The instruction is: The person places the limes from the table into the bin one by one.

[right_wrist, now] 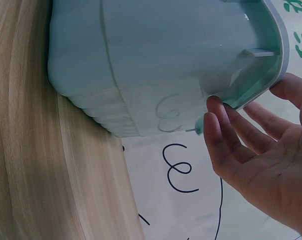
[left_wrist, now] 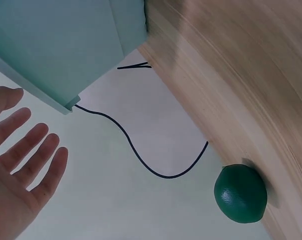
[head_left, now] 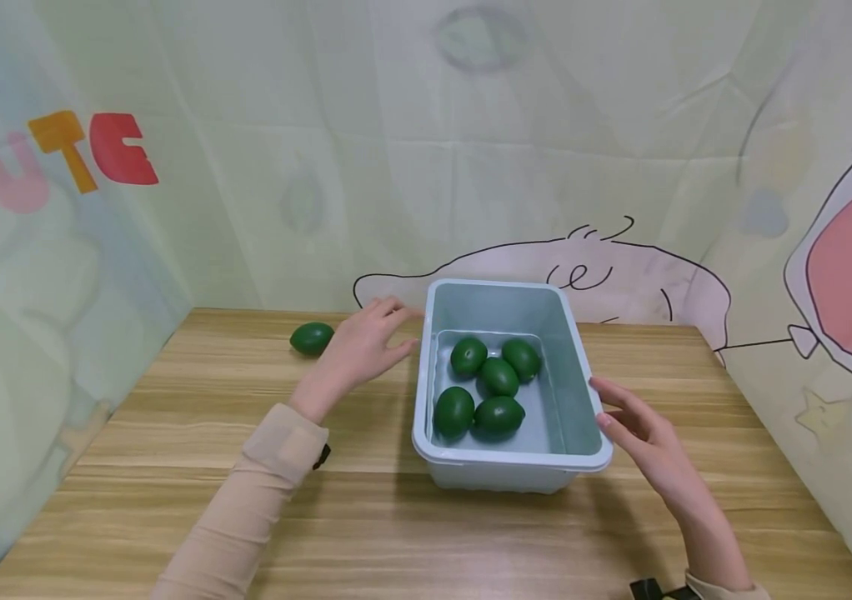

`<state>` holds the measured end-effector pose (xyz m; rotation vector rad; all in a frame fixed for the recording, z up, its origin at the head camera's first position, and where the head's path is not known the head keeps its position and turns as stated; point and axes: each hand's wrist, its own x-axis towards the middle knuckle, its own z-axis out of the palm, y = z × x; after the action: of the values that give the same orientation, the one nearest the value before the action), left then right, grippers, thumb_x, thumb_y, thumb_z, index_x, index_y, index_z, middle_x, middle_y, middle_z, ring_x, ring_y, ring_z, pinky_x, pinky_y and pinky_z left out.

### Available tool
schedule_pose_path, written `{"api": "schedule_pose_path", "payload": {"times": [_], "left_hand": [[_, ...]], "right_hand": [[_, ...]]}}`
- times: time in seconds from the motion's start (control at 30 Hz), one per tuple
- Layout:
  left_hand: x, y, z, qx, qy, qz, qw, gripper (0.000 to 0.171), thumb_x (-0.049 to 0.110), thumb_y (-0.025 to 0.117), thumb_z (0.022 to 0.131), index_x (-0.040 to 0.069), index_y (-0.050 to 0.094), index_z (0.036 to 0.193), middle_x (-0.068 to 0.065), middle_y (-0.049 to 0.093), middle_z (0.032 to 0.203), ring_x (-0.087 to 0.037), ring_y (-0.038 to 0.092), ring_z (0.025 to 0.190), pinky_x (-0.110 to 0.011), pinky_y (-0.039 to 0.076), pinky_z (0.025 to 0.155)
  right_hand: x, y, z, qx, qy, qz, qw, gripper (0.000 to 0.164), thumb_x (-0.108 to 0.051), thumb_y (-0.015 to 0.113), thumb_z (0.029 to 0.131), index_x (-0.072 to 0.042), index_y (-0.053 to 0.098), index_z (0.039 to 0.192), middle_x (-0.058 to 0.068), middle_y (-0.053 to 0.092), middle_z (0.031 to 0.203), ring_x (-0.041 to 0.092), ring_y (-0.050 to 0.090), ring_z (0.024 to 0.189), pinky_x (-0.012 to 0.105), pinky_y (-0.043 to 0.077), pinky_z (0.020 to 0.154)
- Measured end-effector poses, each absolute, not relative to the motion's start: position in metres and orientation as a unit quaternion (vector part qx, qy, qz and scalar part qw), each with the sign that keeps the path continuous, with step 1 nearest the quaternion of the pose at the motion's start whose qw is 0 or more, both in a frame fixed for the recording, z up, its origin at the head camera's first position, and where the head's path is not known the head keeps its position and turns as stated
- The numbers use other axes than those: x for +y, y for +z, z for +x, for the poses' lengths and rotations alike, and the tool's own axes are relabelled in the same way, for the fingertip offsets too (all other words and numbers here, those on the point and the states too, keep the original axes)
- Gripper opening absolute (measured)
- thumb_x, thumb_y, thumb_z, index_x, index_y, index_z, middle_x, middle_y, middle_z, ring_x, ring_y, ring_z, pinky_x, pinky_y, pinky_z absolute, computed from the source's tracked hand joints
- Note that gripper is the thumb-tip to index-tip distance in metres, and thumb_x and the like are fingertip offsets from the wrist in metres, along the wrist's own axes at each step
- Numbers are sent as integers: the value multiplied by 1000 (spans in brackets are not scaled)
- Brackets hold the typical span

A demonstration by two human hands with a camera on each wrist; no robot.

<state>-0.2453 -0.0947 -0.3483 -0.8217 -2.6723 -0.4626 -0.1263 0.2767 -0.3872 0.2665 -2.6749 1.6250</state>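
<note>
A pale blue plastic bin (head_left: 512,459) stands on the table with several dark green limes (head_left: 498,416) on its floor. My left hand (head_left: 366,346) is beside the bin's left rim, fingers spread and holding nothing. In the left wrist view its thumb and fingertips (left_wrist: 50,142) are just off the rim. One more lime (head_left: 312,338) lies on the table behind the left wrist. At the bin's right rim, my right hand (head_left: 644,437) touches the edge with thumb and fingertips. The right wrist view shows its relaxed fingers (right_wrist: 221,135) at the underside of the rim.
The wooden table (head_left: 366,533) runs back to a printed cloth backdrop (head_left: 306,167), close behind the bin. More cloth hangs along the left and right sides. A dark wrist strap (head_left: 662,590) shows at the right cuff.
</note>
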Motion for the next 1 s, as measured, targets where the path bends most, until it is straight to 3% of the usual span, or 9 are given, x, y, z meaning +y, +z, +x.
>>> {"api": "schedule_pose_path", "payload": {"times": [1.0], "left_hand": [[-115,-364,-269,-949,-151,-246,125,40,25,64,91,12,60,128,-8,61,118,-24,58,104,-40,54,81]], "right_hand": [[275,-386,-126,-853,515,87,4,49,-29,50,100,-18,39,147,11,44,148,-7,56,108,16,47,87]]}}
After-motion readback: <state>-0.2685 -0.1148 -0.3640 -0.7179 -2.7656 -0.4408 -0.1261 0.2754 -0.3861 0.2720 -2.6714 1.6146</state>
